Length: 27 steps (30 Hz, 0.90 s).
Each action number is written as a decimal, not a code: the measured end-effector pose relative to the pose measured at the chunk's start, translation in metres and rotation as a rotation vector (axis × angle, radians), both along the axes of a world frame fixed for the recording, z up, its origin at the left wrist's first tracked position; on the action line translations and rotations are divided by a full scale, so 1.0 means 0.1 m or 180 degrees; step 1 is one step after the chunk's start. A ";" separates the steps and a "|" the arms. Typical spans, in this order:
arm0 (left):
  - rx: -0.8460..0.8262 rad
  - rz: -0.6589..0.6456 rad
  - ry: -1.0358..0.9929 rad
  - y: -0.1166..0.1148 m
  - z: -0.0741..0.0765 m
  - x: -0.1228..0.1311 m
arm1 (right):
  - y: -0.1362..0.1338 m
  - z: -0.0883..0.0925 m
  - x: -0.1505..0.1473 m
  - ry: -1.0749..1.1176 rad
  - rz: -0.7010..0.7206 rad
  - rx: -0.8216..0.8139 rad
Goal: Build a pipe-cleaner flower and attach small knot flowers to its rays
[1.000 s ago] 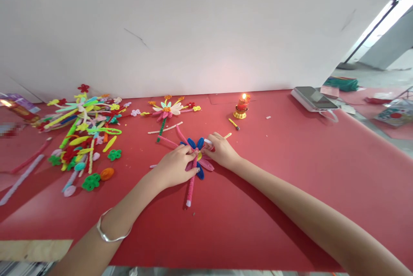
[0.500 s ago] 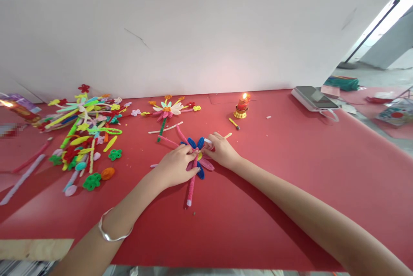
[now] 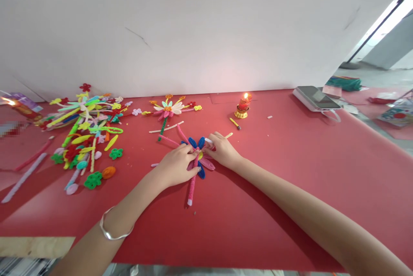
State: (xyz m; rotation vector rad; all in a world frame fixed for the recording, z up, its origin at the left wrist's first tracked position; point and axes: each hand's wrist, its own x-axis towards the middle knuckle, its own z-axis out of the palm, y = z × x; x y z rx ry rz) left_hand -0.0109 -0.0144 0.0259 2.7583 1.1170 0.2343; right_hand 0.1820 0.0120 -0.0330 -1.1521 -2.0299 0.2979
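Observation:
A pipe-cleaner flower (image 3: 197, 155) with blue and pink petals and a pink stem lies on the red table (image 3: 274, 190). My left hand (image 3: 176, 166) rests over its left side, fingers curled and pinching at the flower's centre. From the right, my right hand (image 3: 222, 150) pinches the same flower with closed fingers; a small white piece shows at its fingertips. The pink stem (image 3: 191, 190) sticks out toward me below the hands. A silver bracelet (image 3: 111, 228) circles my left wrist.
A heap of coloured pipe-cleaner pieces (image 3: 85, 131) lies at the left. A finished white and pink flower (image 3: 167, 110) lies farther back. A lit candle in a gold holder (image 3: 241, 106) burns near the white board (image 3: 193, 30). A phone (image 3: 314, 97) sits at far right.
Both hands stay on the flower; only the fingers shift slightly. The view has drifted a little.

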 end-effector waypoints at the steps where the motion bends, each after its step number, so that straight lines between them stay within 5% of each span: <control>1: 0.0004 0.0005 -0.0008 0.00 0.00 0.00 | 0.00 0.00 0.00 -0.0014 -0.0007 0.0005; 27: 0.0065 0.0032 0.0077 -0.02 0.01 0.00 | -0.03 0.02 0.01 -0.0449 -0.0397 -0.0177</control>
